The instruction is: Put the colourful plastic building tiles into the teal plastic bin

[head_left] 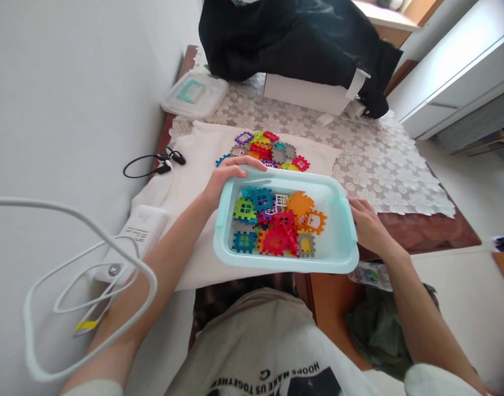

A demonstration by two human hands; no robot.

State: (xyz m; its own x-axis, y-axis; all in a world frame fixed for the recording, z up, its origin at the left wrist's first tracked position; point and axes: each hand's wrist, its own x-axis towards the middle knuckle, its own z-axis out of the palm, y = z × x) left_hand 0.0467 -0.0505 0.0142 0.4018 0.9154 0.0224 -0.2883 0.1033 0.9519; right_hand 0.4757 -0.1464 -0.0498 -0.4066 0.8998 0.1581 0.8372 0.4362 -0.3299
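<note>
You grasp the pale aqua plastic tub (338, 254) with both hands: your left hand (231, 175) is clasped over the far left corner of its rim, and your right hand (370, 226) grips its right end, some fingers hidden behind the wall. The tub is in front of your torso, at the table's near edge. Inside it, multicolored notched building tiles (277, 234) lie heaped mostly toward the left and middle. Just beyond the tub, a second pile of notched tiles (262, 149) lies on the white cloth (186, 176), which partly covers the lace tablecloth (384, 181). Black earphones (141, 166) lie near the cloth's left edge, and a translucent lidded box (211, 91) sits at the table's far left.
</note>
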